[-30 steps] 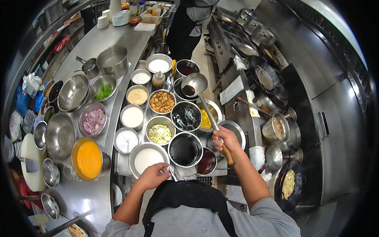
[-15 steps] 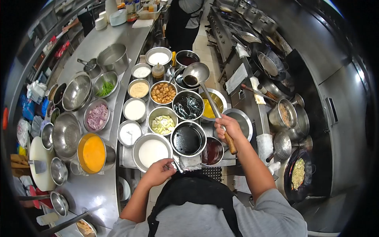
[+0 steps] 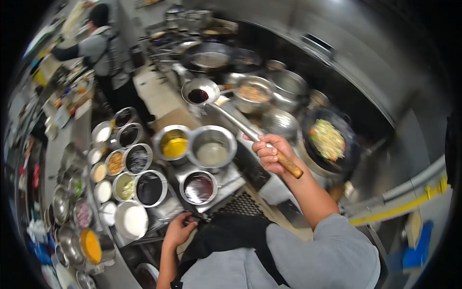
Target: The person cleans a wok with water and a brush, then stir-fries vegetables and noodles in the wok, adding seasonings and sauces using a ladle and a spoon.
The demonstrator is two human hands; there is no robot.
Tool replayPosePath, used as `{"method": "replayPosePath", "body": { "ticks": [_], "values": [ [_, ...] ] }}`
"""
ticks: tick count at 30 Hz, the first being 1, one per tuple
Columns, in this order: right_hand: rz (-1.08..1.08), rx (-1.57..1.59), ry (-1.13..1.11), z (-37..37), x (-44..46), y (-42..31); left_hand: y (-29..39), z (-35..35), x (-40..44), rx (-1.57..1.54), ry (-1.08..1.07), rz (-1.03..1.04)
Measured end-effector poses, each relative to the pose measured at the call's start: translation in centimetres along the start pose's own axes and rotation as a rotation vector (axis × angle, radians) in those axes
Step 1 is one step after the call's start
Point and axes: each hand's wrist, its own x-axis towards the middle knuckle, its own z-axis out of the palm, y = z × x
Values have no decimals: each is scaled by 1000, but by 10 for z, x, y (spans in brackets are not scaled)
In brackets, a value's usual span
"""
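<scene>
My right hand [image 3: 272,153] is closed around the wooden handle of a long steel ladle [image 3: 238,126]. Dark liquid [image 3: 198,96] lies in the ladle's bowl, held over the gap between the pots and the stove. Low in front of my apron, my left hand [image 3: 180,230] is loosely curled, thumb and fingertips apart, with nothing visible in it. Nearest to it are a pot of white liquid [image 3: 132,219] and a pot of black sauce [image 3: 150,188]. To the right, a black wok [image 3: 353,149] holds pale shredded food with orange bits [image 3: 328,139].
A pot of dark red sauce [image 3: 198,188], one of yellow oil [image 3: 174,146] and a wide steel pot [image 3: 211,147] stand below the ladle. Steel pots [image 3: 252,94] and a perforated skimmer [image 3: 280,126] sit beside the wok. A co-worker [image 3: 103,53] stands far left.
The view has swung right toward the stove, bringing the wok closer to the middle. The ladle has moved from above the sauce pots toward the stove. My left hand has left a silvery object at the counter edge.
</scene>
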Motion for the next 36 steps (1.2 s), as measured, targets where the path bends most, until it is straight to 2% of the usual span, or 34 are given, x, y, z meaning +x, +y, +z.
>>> {"method": "replayPosePath", "body": {
  "ticks": [3,7,9,10,12,13,15,16,17,19,20,21,23,24,25,26,27,29,30,31,32,33,35,36],
  "values": [
    [-188,-60,80,-12,-130,-29,5,56,4,-120,-77,-66],
    [-501,-364,522,-32,-259,-56,14,121,2,33,-205,-37],
    [-590,-754,897,-46,-292,-71,16,145,0,56,-243,-51],
    [-580,-745,902,-61,-306,-84,14,155,1,31,-246,-30],
    [-464,-1318,1264,-103,-328,-112,35,166,-6,76,-242,-30],
    [-450,-1312,1266,-121,-338,-121,42,168,-6,147,-254,2],
    [-590,-1274,1374,-156,-352,-139,49,171,-11,49,-241,-64],
    [-651,-1571,1430,-168,-352,-138,51,171,-14,47,-234,-67],
    [-652,-1573,1420,-174,-361,-136,53,169,-16,87,-211,-55],
    [-763,-947,1206,-163,-369,-129,62,166,-23,130,-180,-44],
    [-724,-763,1049,-183,-391,-144,68,164,-26,127,-181,-97],
    [-720,-759,1044,-203,-382,-143,71,162,-29,124,-184,-152],
    [-746,-2002,1707,-231,-356,-136,50,163,-33,0,-149,-187],
    [-619,-1790,1776,-189,-327,-111,34,162,-37,-123,-116,-219],
    [-897,-2008,1548,-198,-316,-106,17,161,-40,-133,-96,-224],
    [-773,-1611,1373,-202,-313,-102,-3,158,-46,-2,-50,-271],
    [-617,-1233,1180,-158,-295,-79,-27,157,-54,124,-3,-329],
    [-638,-964,810,-133,-257,-41,-92,157,-71,187,10,-444],
    [-536,-787,647,-112,-238,-26,-118,156,-87,266,-10,-538],
    [-470,-808,594,-102,-214,-12,-129,155,-107,231,49,-588],
    [-346,-632,504,-94,-190,1,-136,154,-124,150,6,-750],
    [-220,-459,429,-87,-166,13,-203,169,-140,105,-64,-765],
    [-86,-592,359,-79,-110,45,-321,193,-170,15,-206,-796],
    [-46,-661,359,-67,-87,64,-315,197,-189,-114,-73,-914]
  ]
}}
